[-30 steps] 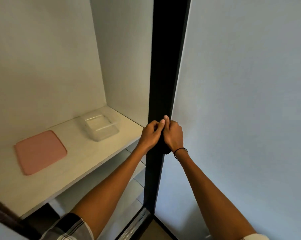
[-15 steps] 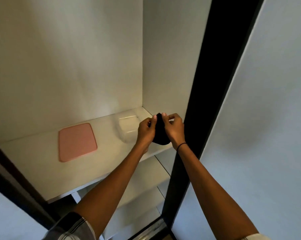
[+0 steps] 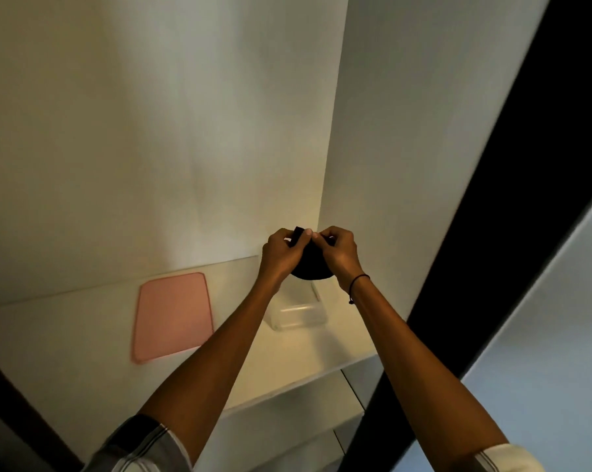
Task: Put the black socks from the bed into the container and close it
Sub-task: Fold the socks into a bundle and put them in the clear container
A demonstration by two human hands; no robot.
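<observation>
Black socks (image 3: 311, 267) bunched in both hands' grip, left hand (image 3: 281, 253), right hand (image 3: 338, 252), clear container (image 3: 298, 313) partly hidden

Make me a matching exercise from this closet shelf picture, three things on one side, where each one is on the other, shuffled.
Things:
1. black socks
2. pink lid
3. clear container

Places:
A. flat on the shelf, left of the arms
B. on the shelf, below the hands
C. pinched between left hand and right hand

Pairs: 1-C, 2-A, 3-B
</observation>
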